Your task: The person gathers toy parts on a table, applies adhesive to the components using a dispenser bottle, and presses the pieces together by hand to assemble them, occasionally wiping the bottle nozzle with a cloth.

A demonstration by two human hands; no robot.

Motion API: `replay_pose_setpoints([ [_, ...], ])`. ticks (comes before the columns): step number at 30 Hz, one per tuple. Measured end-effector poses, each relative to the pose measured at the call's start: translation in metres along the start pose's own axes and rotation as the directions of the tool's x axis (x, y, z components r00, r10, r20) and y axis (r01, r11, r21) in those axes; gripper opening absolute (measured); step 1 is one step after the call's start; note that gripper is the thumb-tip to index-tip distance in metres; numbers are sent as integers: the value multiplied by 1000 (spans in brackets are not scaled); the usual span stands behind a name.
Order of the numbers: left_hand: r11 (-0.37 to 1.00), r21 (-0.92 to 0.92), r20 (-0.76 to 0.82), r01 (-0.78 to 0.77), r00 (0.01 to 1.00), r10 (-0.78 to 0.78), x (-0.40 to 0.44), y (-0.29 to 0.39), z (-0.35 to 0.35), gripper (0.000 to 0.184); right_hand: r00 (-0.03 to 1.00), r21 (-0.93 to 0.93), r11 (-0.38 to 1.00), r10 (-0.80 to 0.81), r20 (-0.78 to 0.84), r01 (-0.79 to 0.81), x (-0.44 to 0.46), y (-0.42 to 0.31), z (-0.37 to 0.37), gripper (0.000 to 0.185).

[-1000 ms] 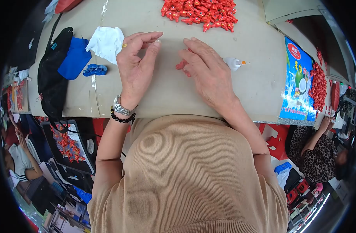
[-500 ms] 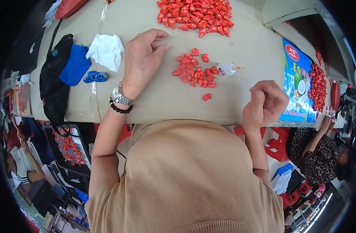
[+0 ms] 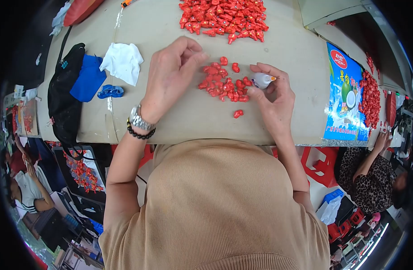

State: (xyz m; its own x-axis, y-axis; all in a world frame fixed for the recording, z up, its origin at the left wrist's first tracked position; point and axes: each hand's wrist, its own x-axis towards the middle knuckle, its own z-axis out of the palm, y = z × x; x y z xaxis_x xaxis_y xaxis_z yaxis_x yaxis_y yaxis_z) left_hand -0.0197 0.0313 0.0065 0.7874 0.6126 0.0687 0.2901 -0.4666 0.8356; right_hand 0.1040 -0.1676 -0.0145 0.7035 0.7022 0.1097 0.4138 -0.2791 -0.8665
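Around a small white bottle (image 3: 261, 80) with an orange tip, my right hand (image 3: 277, 96) has its thumb and fingers apart, on either side of the bottle. The bottle lies on the table beside a loose group of small red pieces (image 3: 222, 83). My left hand (image 3: 172, 74) hovers at the left of these pieces, fingers curled and thumb stretched towards them. What its curled fingers hold, if anything, is hidden. One red piece (image 3: 238, 114) lies apart, nearer my body. A larger pile of red figures (image 3: 224, 18) lies at the far side.
On the left are a white cloth (image 3: 122, 63), a blue cloth (image 3: 88, 78), a blue band (image 3: 110, 91) and a black bag (image 3: 66, 99). A blue printed packet (image 3: 346, 94) and more red pieces (image 3: 370, 101) lie right. People sit at both sides.
My right hand uncovered the red pieces, swung out to the right, then came back to the bottle. My left hand has shifted slightly right, towards the red pieces.
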Motion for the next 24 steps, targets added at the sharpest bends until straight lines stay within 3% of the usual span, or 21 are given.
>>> replay_pose_setpoints([
  [2, 999, -12, 52, 31, 998, -30, -7, -2, 2, 20, 999, -78, 997, 7, 41, -4, 0, 1, 3, 44],
  [4, 998, -5, -12, -57, 998, 57, -14, -12, 8, 19, 999, 136, 990, 38, -33, -33, 1, 0, 8, 29],
  [5, 998, -5, -14, -57, 998, 57, -12, -13, 8, 19, 999, 136, 990, 36, -32, -31, 2, 2, 7, 29],
  [8, 988, 125, -47, -90, 994, 97, -3, -18, 8, 21, 996, 282, 956, 91, -11, -84, 2, 6, 5, 27],
  [10, 877, 428, -117, -220, 948, 295, 10, -23, 8, 31, 990, 488, 867, 136, -36, -101, 3, 2, 3, 27],
  [13, 823, 519, -154, -233, 921, 358, 30, -30, 9, 45, 990, 504, 857, 138, -29, -105, 2, 7, -1, 28],
  [17, 785, 590, -121, -188, 941, 316, 50, -24, 13, 56, 994, 500, 864, 94, -60, -52, 1, 12, 5, 26],
  [19, 749, 657, -50, -85, 986, 156, 57, -19, 15, 67, 995, 455, 889, 84, -51, -52, 1, 13, 5, 26],
  [24, 699, 692, -7, -181, 966, 257, 67, -22, 24, 64, 994, 468, 881, 95, -47, -62, 1, 12, 4, 26],
])
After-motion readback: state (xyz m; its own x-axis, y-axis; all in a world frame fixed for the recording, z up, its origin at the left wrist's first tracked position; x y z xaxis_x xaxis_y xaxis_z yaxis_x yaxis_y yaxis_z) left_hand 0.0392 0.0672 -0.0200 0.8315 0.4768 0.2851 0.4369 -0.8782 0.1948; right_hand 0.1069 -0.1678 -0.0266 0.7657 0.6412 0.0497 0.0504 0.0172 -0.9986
